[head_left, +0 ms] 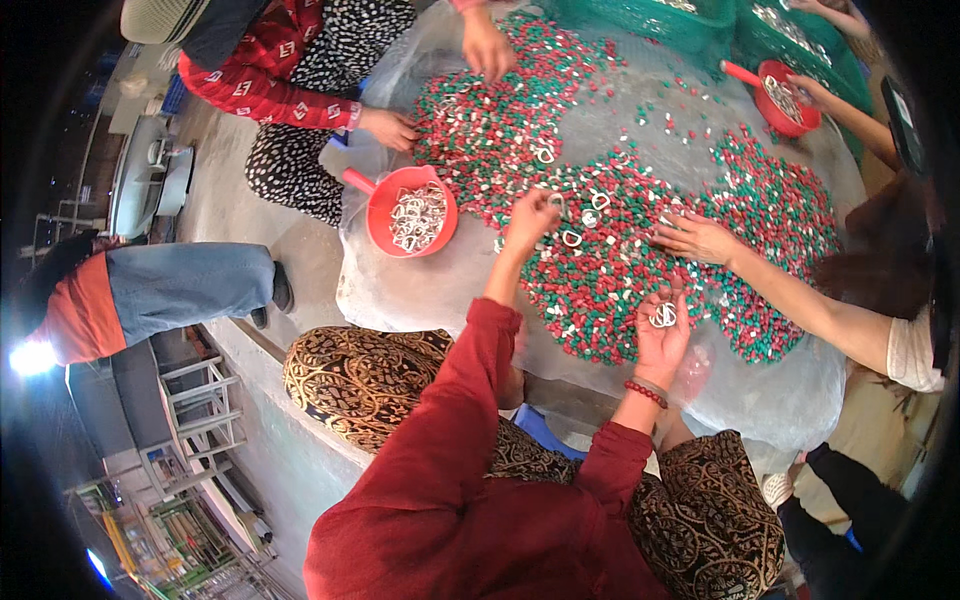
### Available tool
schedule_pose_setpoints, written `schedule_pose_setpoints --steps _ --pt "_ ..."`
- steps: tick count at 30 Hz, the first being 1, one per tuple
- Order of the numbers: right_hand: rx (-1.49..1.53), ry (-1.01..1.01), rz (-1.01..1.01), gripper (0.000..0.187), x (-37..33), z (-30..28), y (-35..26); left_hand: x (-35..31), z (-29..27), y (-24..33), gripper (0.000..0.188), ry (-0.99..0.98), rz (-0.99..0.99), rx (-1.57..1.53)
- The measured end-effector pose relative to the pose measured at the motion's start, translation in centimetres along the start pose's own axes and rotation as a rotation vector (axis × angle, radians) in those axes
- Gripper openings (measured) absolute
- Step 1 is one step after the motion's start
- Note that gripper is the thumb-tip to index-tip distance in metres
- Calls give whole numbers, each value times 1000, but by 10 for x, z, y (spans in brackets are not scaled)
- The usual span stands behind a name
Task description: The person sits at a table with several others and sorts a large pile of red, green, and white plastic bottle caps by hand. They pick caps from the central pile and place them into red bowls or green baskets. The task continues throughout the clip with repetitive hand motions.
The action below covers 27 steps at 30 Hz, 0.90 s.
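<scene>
My left hand (530,222) reaches over a spread of small red, green and white pieces (590,270), fingers pinched at a white D-shaped ring (556,203). Palm up near the close edge of the pile, my right hand (662,345) cups a few white rings (663,315) in its curled fingers. A red bead bracelet is on that wrist. Just beyond my left fingertips, another white ring (600,201) and a rounded one (571,238) lie on the pieces.
A red dipper (376,222) full of white rings stands left of the pile. Co-workers' hands (700,238) work in the pieces from the right and far left. Another red dipper (768,100) is held at far right. Green baskets (660,35) stand at the back.
</scene>
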State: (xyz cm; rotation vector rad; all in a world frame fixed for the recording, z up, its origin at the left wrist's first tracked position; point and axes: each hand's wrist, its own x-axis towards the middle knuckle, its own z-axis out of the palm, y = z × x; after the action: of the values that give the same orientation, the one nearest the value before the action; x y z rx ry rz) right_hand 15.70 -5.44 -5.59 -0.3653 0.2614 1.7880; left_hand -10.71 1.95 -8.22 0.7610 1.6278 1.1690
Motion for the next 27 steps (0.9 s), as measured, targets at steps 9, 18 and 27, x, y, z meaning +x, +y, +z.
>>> schedule_pose_setpoints --steps 9,18,27 --pt "-122 198 100 40 13 -27 6 -62 74 42 32 -333 296 592" --pt "-590 226 -9 41 15 5 20 -22 37 -54 31 -175 394 1153" --pt "-583 205 -36 31 15 2 1 41 -37 -9 34 -257 -369 -390"
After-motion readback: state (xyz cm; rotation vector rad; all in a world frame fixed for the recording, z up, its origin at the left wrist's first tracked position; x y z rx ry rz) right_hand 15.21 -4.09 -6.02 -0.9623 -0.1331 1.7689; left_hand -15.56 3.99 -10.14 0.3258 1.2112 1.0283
